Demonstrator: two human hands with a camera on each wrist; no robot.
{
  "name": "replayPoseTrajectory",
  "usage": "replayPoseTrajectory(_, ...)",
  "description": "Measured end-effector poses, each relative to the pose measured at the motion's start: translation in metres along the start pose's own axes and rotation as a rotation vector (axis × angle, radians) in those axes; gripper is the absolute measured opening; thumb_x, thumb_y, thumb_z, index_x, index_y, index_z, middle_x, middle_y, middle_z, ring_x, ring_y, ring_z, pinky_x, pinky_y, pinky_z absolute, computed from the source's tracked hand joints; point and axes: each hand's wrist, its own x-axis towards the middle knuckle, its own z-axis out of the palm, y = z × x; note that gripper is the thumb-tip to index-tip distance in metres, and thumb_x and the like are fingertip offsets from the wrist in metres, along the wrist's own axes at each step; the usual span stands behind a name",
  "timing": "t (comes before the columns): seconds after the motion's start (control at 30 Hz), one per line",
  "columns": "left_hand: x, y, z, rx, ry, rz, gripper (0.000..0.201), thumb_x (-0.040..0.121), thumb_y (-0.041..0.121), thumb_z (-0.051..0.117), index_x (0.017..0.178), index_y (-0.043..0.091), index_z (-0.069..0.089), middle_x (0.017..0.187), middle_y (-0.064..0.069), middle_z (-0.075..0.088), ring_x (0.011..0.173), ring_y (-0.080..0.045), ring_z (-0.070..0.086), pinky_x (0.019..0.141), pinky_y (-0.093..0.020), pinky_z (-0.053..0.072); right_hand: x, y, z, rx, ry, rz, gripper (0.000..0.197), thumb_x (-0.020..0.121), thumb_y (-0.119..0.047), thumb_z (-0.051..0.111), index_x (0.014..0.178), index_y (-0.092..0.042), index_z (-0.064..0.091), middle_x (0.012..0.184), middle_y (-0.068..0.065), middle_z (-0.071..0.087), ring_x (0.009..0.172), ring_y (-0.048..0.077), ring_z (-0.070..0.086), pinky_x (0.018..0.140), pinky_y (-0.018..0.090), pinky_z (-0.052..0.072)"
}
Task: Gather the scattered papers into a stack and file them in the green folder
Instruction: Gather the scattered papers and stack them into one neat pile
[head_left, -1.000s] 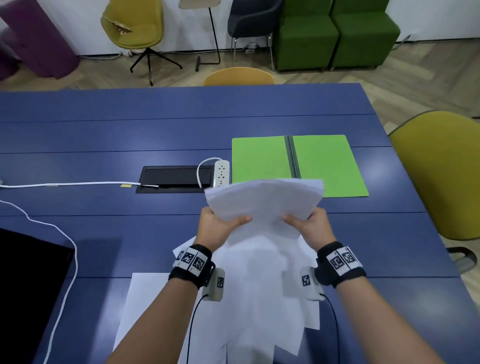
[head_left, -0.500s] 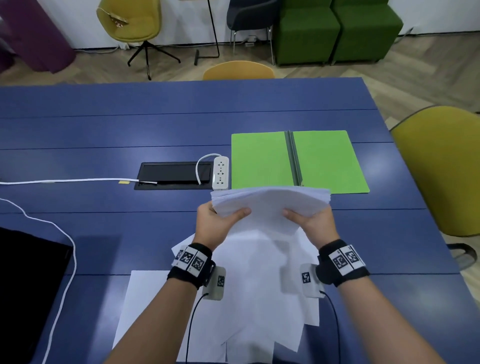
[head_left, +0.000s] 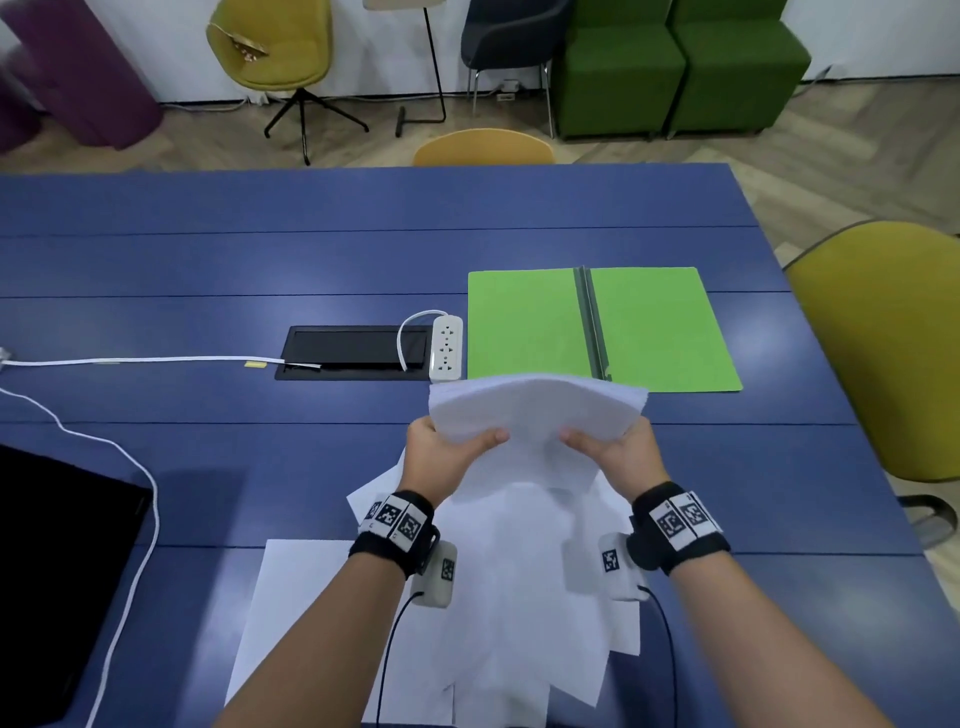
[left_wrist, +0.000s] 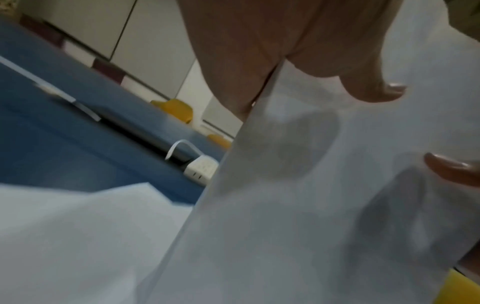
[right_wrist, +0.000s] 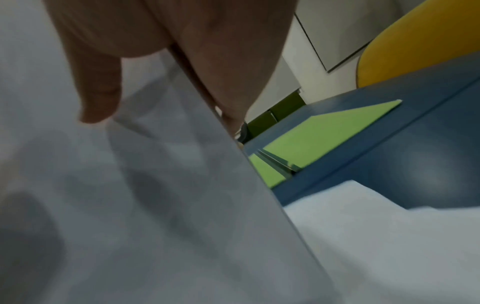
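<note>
The left hand (head_left: 441, 457) and right hand (head_left: 618, 454) each grip a side of the paper stack (head_left: 535, 410), held above the worktop (head_left: 260, 249), long axis left-right, far edge nearing the open green folder (head_left: 524, 322).

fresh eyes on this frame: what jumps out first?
The bowed stack of white papers, held above the blue table with the left hand and right hand gripping its near edge. Just beyond it the green folder lies open flat, right of a white power strip. More loose sheets lie under the forearms at the near edge.
</note>
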Motion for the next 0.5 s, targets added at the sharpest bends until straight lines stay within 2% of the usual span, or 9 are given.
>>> replayPoseTrajectory(0.07, -0.001, -0.01, -0.002, 0.023, -0.013, -0.043, 0.028, 0.066, 0.012, 0.095, 0.087, 0.017, 0.077, 0.091, 0.003, 0.08, 0.088, -0.014, 0.077, 0.079, -0.034, 0.06, -0.003, 0.013, 0.0, -0.069, -0.058, 0.075, 0.028, 0.071, -0.006, 0.087, 0.091, -0.02, 0.073, 0.094, -0.005, 0.077, 0.091, 0.015, 0.073, 0.079, 0.029, 0.058)
replayPoseTrajectory(0.17, 0.0, -0.003, 0.003, 0.015, -0.002, -0.054, 0.021, 0.07, 0.013, 0.093, 0.082, 0.018, 0.076, 0.087, 0.005, 0.08, 0.083, -0.014, 0.076, 0.082, -0.041, 0.062, -0.003, 0.013, 0.001, -0.068, -0.022, 0.05, 0.029, 0.072, -0.008, 0.086, 0.096, -0.02, 0.072, 0.097, -0.003, 0.077, 0.09, 0.013, 0.073, 0.083, 0.036, 0.057)
replayPoseTrajectory(0.23, 0.0, 0.004, 0.006, -0.003, 0.002, 0.005, 0.018, 0.072, 0.012, 0.092, 0.081, 0.018, 0.077, 0.087, 0.003, 0.08, 0.081, -0.013, 0.075, 0.081, -0.037, 0.061, -0.004, 0.008, -0.001, -0.065, 0.017, -0.049, 0.031, 0.073, -0.005, 0.085, 0.099, -0.019, 0.073, 0.101, -0.001, 0.076, 0.095, 0.017, 0.072, 0.086, 0.033, 0.056)
replayPoseTrajectory(0.3, -0.001, 0.005, 0.006, -0.015, -0.01, 0.069, 0.019, 0.072, 0.009, 0.091, 0.088, 0.014, 0.08, 0.09, 0.002, 0.08, 0.082, -0.01, 0.074, 0.079, -0.028, 0.061, -0.006, 0.005, -0.002, -0.059, 0.033, -0.099, 0.03, 0.073, -0.004, 0.084, 0.097, -0.02, 0.075, 0.1, -0.001, 0.077, 0.096, 0.018, 0.072, 0.085, 0.031, 0.056)
replayPoseTrajectory(0.4, -0.004, -0.012, 0.003, 0.04, -0.034, 0.029, 0.027, 0.071, 0.012, 0.092, 0.094, 0.007, 0.08, 0.092, 0.002, 0.08, 0.085, -0.01, 0.076, 0.075, -0.021, 0.056, -0.009, 0.013, -0.003, -0.099, 0.002, -0.031, 0.028, 0.072, -0.004, 0.086, 0.091, -0.022, 0.076, 0.095, -0.007, 0.077, 0.092, 0.013, 0.073, 0.087, 0.033, 0.055)
replayPoseTrajectory(0.5, -0.004, -0.032, 0.002, 0.088, -0.015, -0.034, 0.028, 0.071, 0.021, 0.093, 0.092, 0.01, 0.079, 0.092, 0.0, 0.08, 0.087, -0.016, 0.076, 0.074, -0.027, 0.057, -0.008, 0.024, -0.001, -0.163, -0.003, 0.05, 0.029, 0.072, -0.011, 0.087, 0.096, -0.022, 0.074, 0.095, -0.01, 0.077, 0.09, 0.009, 0.072, 0.087, 0.036, 0.055)
